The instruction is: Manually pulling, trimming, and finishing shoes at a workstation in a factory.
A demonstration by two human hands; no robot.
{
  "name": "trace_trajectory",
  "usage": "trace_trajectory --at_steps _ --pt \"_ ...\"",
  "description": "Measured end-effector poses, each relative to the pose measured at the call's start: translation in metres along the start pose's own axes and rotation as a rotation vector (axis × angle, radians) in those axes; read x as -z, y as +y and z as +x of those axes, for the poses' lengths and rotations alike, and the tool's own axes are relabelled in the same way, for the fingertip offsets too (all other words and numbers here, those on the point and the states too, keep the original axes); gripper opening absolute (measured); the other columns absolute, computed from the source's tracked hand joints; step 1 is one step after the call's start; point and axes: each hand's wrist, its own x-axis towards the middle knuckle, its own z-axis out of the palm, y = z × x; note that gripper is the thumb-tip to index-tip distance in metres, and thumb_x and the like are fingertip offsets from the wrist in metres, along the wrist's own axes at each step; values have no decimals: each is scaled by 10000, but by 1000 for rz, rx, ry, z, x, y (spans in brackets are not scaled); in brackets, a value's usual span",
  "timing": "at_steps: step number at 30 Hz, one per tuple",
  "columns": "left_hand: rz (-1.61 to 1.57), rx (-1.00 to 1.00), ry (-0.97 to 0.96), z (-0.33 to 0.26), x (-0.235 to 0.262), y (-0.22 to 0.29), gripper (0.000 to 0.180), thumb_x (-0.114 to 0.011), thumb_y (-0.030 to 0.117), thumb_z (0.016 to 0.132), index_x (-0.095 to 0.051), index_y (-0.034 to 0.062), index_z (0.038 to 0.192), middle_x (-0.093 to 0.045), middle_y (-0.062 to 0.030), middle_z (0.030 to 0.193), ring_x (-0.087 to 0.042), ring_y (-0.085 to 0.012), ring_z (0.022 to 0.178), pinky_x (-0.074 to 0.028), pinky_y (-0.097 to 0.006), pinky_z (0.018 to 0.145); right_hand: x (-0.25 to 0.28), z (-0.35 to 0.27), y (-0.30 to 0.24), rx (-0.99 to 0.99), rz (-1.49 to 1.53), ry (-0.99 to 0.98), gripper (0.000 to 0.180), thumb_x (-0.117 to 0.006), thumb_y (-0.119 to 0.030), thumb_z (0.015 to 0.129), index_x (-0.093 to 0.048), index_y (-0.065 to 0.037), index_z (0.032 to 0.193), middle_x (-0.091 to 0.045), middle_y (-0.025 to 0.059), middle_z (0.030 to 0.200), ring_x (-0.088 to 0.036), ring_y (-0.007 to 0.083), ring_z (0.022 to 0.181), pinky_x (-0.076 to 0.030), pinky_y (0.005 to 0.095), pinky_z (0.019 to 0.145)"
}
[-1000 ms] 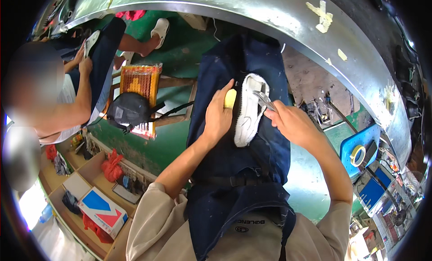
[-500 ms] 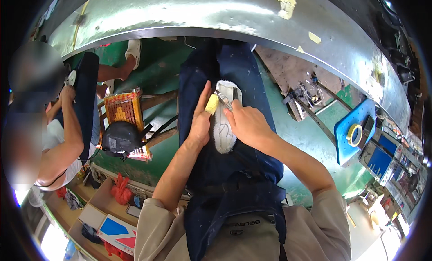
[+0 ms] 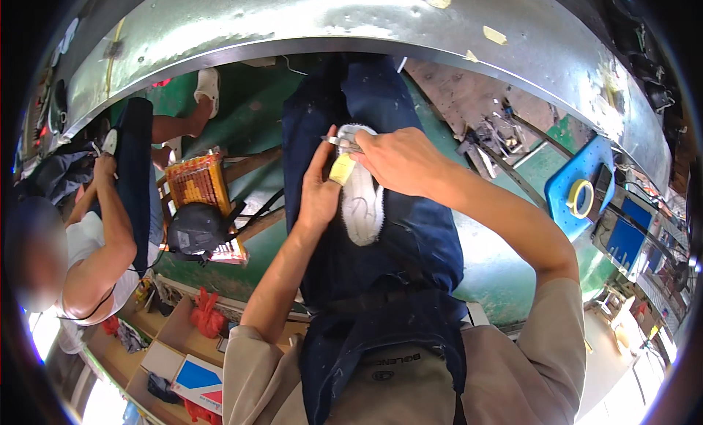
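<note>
On my lap lies a white, shoe-shaped piece (image 3: 362,214) with a fuzzy edge and dark curved lines on its face. My left hand (image 3: 319,194) holds it along its left side. Yellow tape (image 3: 342,169) wraps the left thumb, which presses near the piece's upper half. Over the far end, my right hand (image 3: 392,160) grips a slim grey metal hand tool (image 3: 337,141), perhaps a knife. The tool lies crosswise, its tip pointing left close to my left fingertips. My right fingers hide most of its handle.
A metal-topped bench (image 3: 278,22) curves across the far side. To the left, a person (image 3: 102,234) sits working beside a beaded seat (image 3: 194,179) with a black cap (image 3: 196,228) on it. At right, a blue board (image 3: 560,179) carries a tape roll (image 3: 581,198). Lower left stand open wooden compartments (image 3: 165,333).
My right hand has moved up and left, its elbow lifting outward. The metal tool has swung from slanting along the piece to lying across its far end.
</note>
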Motion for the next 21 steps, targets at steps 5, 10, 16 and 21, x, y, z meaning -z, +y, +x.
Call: trace_trajectory --at_steps 5,10,16,21 --pt "82 -20 57 -6 -6 -2 690 -482 -167 922 -354 2 1578 -431 -154 1599 -457 -243 1442 -352 -344 1187 -3 -6 -5 32 102 265 318 -559 -310 1046 -574 7 1033 -691 153 698 -695 367 635 -522 476 553" --pt "3 60 -85 -15 11 1 590 -427 34 1048 -275 21 1618 -346 -153 1654 -301 -254 1538 -244 -354 1247 4 -15 -14 -38 54 109 317 -573 -314 1043 -588 1 1004 -685 156 688 -695 361 639 -521 455 545" --pt "96 -65 -159 -10 7 5 800 -380 -209 886 -177 -12 1635 -178 -156 1723 -238 -264 1569 -189 -363 1266 -2 -15 -11 -60 45 33 317 -577 -313 1041 -573 -4 973 -675 172 674 -679 378 612 -518 469 562" --pt "193 -37 -118 -9 5 -5 821 -503 -182 878 -221 -4 1628 -305 -180 1667 -318 -277 1532 -259 -368 1244 -7 -14 -13 -47 129 249 318 -553 -299 1051 -592 10 989 -687 172 694 -686 373 608 -520 483 561"
